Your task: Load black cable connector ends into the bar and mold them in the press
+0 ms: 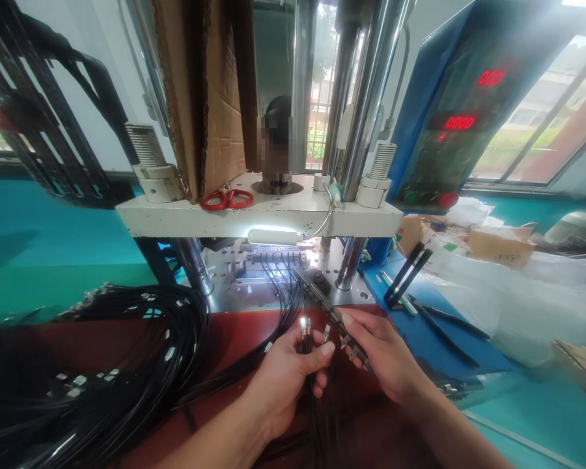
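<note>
My left hand (286, 368) is closed around a few black cables, whose shiny metal terminals (305, 324) stick up above the fingers. Another terminal (327, 333) shows by the fingertips. A long dark metal bar (328, 305) with small fittings along it is gripped in my right hand (383, 352); its far tip points toward the press. Just beyond the hands, several black cables (284, 293) run into a lit metal mould (266, 268) on the press bed. Part of the cables in my left hand is hidden by the fingers.
A big coil of black cables (176, 352) lies at left. Above the mould sits a white press plate (200, 221) carrying red-handled scissors (227, 198) and a cardboard sheet (224, 117). Pliers (444, 326) rest on a blue surface at right, near plastic bags (542, 306) and a control box (449, 117).
</note>
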Demonstrator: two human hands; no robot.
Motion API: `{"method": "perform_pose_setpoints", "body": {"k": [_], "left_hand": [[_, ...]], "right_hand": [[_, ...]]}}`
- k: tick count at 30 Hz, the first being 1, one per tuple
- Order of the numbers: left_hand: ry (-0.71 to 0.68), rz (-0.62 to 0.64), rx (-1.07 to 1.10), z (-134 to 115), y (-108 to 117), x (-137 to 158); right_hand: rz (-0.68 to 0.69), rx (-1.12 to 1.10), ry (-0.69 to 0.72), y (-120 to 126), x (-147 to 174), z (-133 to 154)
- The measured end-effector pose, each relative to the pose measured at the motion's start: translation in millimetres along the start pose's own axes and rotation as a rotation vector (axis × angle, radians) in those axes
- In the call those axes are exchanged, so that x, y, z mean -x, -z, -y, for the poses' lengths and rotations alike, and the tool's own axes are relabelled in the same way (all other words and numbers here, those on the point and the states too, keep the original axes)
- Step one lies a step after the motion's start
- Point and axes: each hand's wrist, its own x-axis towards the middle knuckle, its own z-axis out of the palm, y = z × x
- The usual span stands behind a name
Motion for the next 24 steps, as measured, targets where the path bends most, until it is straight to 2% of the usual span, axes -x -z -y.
{"method": "perform_pose_setpoints", "body": {"k": [6,17,24], "left_hand": [[-0.011,0.008,0.018,-3.0,-1.4,2.2],[0.031,-0.129,0.002,-3.1,-8.2,1.4],[0.018,-0.117,-0.036,-3.8,-11.3,2.7]], "right_hand": [[0.003,0.019,0.011,0.2,0.9,-0.2],[0.013,0.093,0.034,-1.4,1.6,2.6],[0.026,0.152,0.051,-2.7,3.8,2.2]]}}
